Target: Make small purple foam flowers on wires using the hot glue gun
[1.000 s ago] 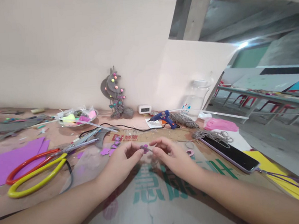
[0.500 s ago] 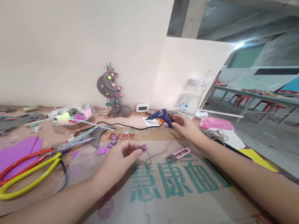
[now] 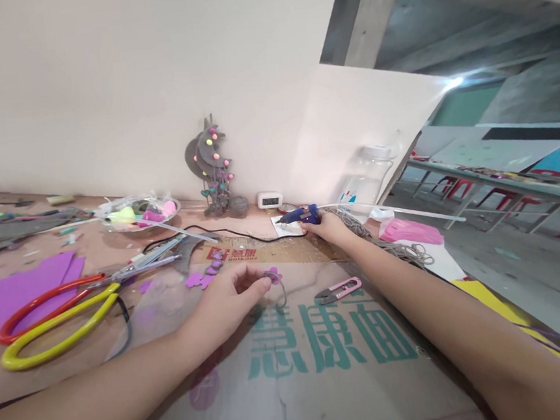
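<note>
My left hand [image 3: 229, 296] pinches a small purple foam flower [image 3: 273, 276] on a thin grey wire that curls down to the cardboard sheet [image 3: 323, 363]. Far ahead, my right hand [image 3: 328, 227] is stretched out and closed round the handle of the blue glue gun [image 3: 301, 215], whose nozzle points left over a white pad. Its black cord [image 3: 233, 234] runs left across the table. Pink thread snips [image 3: 338, 290] lie on the cardboard between my arms.
Big scissors with red and yellow handles [image 3: 58, 314] lie left, beside purple foam sheets [image 3: 17, 292]. A bowl of coloured bits [image 3: 138, 216], a grey moon ornament [image 3: 210, 164], a small clock [image 3: 270, 201], a clear jar [image 3: 365, 176], grey twine [image 3: 401, 251] and pink material [image 3: 412, 231] stand around.
My right hand let go of the flower, reached forward to the glue gun and closed on its handle. The left hand kept the flower in place. The snips came into view.
</note>
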The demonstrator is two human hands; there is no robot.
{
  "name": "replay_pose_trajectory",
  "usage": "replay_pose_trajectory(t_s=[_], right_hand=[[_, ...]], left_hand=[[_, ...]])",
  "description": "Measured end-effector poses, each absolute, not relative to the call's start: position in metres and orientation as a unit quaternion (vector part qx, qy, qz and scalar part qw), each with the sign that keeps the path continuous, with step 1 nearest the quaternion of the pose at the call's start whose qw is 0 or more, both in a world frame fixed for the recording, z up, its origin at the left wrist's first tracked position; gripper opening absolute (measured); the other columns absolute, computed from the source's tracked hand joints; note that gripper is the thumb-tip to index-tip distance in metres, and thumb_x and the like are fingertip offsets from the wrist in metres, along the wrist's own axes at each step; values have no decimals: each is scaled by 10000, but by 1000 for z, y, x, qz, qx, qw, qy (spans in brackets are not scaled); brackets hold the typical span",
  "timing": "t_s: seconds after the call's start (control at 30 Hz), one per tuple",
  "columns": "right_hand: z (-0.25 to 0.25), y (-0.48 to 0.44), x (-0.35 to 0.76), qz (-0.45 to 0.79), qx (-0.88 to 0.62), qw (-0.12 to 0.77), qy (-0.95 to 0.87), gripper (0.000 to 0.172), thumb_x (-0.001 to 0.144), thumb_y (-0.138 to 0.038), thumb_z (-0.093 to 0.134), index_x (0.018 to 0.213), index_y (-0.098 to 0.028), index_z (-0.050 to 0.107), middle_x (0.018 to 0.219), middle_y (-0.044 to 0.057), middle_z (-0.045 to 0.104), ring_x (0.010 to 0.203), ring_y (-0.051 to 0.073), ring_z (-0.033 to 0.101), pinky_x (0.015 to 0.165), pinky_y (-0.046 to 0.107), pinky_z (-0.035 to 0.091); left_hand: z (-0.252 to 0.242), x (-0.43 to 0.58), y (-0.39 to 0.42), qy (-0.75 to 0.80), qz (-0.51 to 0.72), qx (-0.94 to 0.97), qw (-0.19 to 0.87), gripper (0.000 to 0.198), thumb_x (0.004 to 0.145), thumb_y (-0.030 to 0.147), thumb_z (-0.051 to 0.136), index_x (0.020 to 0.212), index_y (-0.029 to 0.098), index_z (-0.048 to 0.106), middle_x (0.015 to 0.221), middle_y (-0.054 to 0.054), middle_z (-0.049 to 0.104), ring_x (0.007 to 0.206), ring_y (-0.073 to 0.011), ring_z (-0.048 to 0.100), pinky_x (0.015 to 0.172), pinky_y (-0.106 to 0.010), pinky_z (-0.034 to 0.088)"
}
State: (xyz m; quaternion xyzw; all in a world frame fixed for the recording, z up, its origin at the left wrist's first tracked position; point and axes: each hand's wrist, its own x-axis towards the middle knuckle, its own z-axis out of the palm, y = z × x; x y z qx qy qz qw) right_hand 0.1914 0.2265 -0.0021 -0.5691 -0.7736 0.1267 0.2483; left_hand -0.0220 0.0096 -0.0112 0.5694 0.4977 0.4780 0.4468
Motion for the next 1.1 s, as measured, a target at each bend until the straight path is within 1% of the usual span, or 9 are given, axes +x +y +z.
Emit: replay_pose_trajectory(t_s=[0.13, 0.3, 0.47, 0.57, 0.63, 0.67, 0.83, 1.0, 1.1], right_hand=[[4, 217, 191, 103, -584, 244, -768, 303, 728, -397, 631, 892, -143, 654, 754, 65, 686, 711, 192, 628, 630, 252, 447], [23, 196, 198, 114, -580, 231, -773, 332, 781, -457, 545, 711, -149, 647, 504, 15, 584, 471, 135, 531, 481, 226, 385], [36, 162, 203, 163, -542, 229, -792, 368, 852, -461, 446, 849, -179, 683, 443, -19, 538, 441, 115, 506, 486, 213, 404], [37, 130, 203, 204, -502, 265, -798, 376, 813, -500, 505, 773, -174, 688, 522, 19, 617, 495, 142, 550, 499, 241, 429], [33, 107, 203, 243, -455, 310, -799, 315, 792, -466, 556, 810, -178, 682, 737, 55, 698, 667, 182, 626, 589, 263, 477], [30, 97, 203, 263, -445, 320, -794, 301, 784, -455, 572, 840, -181, 680, 793, 60, 705, 726, 196, 639, 630, 277, 493], [12, 61, 205, 301, -447, 340, -771, 264, 785, -454, 571, 804, -207, 662, 793, 42, 692, 752, 205, 644, 696, 316, 515], [11, 52, 206, 295, -401, 282, -820, 217, 803, -424, 546, 796, -222, 627, 813, 31, 669, 778, 202, 626, 728, 320, 496], [13, 51, 204, 296, -401, 279, -821, 216, 775, -429, 589, 824, -224, 636, 824, 39, 678, 776, 212, 627, 731, 325, 488]], left_hand=[[-13, -23, 10, 497, 477, 581, 434, 154, 805, 307, 550, 832, 161, 592, 808, -49, 667, 757, -173, 604, 714, -285, 447], [-15, -23, 10, 506, 477, 581, 424, 169, 794, 331, 565, 806, 164, 588, 758, -26, 639, 713, -155, 582, 679, -268, 432], [-15, -25, 10, 494, 486, 576, 433, 186, 791, 344, 565, 824, 162, 586, 766, -23, 631, 727, -159, 585, 692, -271, 435], [-13, -25, 8, 500, 491, 567, 433, 185, 781, 347, 578, 800, 163, 576, 747, -14, 624, 699, -150, 576, 670, -260, 432], [-11, -25, 7, 511, 489, 556, 436, 175, 772, 336, 588, 792, 163, 570, 746, -11, 627, 674, -142, 570, 639, -248, 425], [-10, -25, 7, 515, 488, 552, 438, 166, 772, 325, 589, 799, 162, 570, 756, -12, 630, 671, -138, 568, 631, -242, 423], [-7, -24, 6, 529, 486, 551, 425, 135, 769, 295, 588, 788, 162, 572, 758, -5, 630, 700, -138, 568, 641, -231, 417], [-8, -23, 6, 534, 484, 554, 416, 120, 771, 284, 577, 767, 166, 558, 719, 12, 598, 687, -130, 558, 648, -234, 406], [-7, -22, 6, 541, 481, 549, 418, 117, 762, 281, 577, 752, 166, 554, 702, 13, 604, 679, -136, 567, 654, -244, 410]])
